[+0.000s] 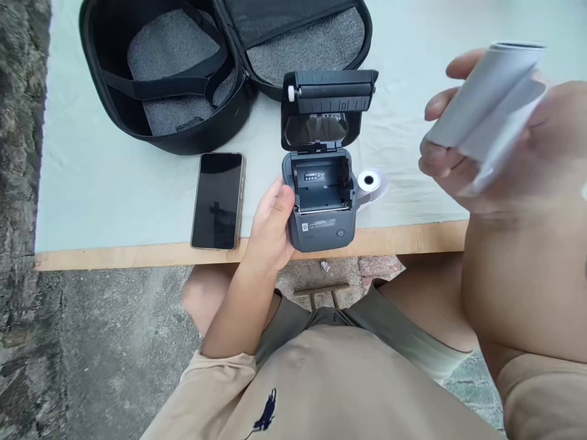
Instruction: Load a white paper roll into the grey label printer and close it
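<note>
A dark grey portable printer point(323, 229) has its lid point(332, 91) swung up, and its inner bay shows nothing inside. My left hand point(270, 229) holds its left side near the table's front edge. Raised at the right, my right hand point(513, 146) has its fingers curled round a white paper roll point(481, 95), with a loose flap of paper hanging from it; part of this hand is blurred. A smaller white roll point(369, 181) with a dark core lies on the table against the printer's right side.
A black phone point(217, 201) lies left of my left hand. Behind it, an open black case point(183, 143) with grey foam lining and a strap reaches to the printer's lid. The wooden table edge point(137, 256) runs across the front.
</note>
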Available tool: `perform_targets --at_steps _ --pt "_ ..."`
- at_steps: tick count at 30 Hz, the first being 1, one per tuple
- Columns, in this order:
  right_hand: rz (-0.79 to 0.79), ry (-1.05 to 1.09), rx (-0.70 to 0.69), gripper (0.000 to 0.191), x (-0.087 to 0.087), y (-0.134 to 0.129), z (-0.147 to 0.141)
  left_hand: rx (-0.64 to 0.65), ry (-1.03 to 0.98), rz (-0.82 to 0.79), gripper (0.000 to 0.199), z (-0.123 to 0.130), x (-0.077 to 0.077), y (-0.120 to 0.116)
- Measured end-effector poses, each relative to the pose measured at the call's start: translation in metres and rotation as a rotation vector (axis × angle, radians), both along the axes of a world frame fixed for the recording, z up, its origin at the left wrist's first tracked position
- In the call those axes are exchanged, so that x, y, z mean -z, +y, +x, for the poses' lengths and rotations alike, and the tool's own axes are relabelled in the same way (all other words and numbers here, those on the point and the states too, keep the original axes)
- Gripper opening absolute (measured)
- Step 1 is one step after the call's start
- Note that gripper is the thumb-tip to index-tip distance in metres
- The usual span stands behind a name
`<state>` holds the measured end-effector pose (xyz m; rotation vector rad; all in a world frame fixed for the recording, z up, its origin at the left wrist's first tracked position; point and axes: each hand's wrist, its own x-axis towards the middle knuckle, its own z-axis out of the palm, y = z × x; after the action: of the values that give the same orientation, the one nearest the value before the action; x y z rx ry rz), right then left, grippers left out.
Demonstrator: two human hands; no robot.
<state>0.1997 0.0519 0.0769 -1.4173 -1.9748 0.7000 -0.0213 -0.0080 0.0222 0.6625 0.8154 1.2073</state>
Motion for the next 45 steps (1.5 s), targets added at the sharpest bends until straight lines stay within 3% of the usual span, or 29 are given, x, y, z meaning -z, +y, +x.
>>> perform_targets --at_steps 4,7,11,14,18,21,24,27,32,36,45 --pt "-0.166 0.397 0.175 0.021 0.037 0.006 0.011 -0.016 0.017 -0.008 0.036 0.001 0.000 -0.001" --pt "-0.077 0.287 0.197 0.025 0.049 0.003 0.013 -0.038 0.033 -0.031 0.035 0.003 -0.002 -0.001" --pt "0.133 -0.051 0.244 0.031 0.047 -0.003 0.015 -0.062 0.031 -0.049 0.036 0.006 -0.005 0.000" --pt "0.074 -0.167 0.245 0.052 0.048 -0.005 0.016 -0.080 0.040 -0.055 0.037 0.008 -0.006 0.000" --pt "0.073 -0.348 0.129 0.044 0.055 -0.002 0.016 -0.081 0.045 -0.058 0.036 0.008 -0.006 0.000" --pt "0.128 -0.349 0.096 0.052 0.051 -0.004 0.015 -0.072 0.046 -0.051 0.035 0.008 -0.006 0.000" --pt "0.317 -0.246 0.089 0.060 0.037 -0.017 0.008 -0.068 0.050 -0.048 0.037 0.008 -0.007 0.000" --pt "0.445 -0.154 0.134 0.042 0.025 -0.037 -0.005 -0.081 0.046 -0.038 0.037 0.009 -0.006 0.000" --pt "0.363 -0.322 -0.052 0.039 0.030 -0.050 -0.026 -0.095 0.066 -0.053 0.042 0.010 -0.005 -0.001" --pt "0.226 -0.403 -0.027 0.033 0.037 -0.049 -0.034 -0.125 0.059 -0.048 0.043 0.011 -0.004 -0.002" --pt "0.220 -0.370 0.034 0.033 0.050 -0.045 -0.037 -0.114 0.106 -0.063 0.046 0.012 -0.004 -0.001"
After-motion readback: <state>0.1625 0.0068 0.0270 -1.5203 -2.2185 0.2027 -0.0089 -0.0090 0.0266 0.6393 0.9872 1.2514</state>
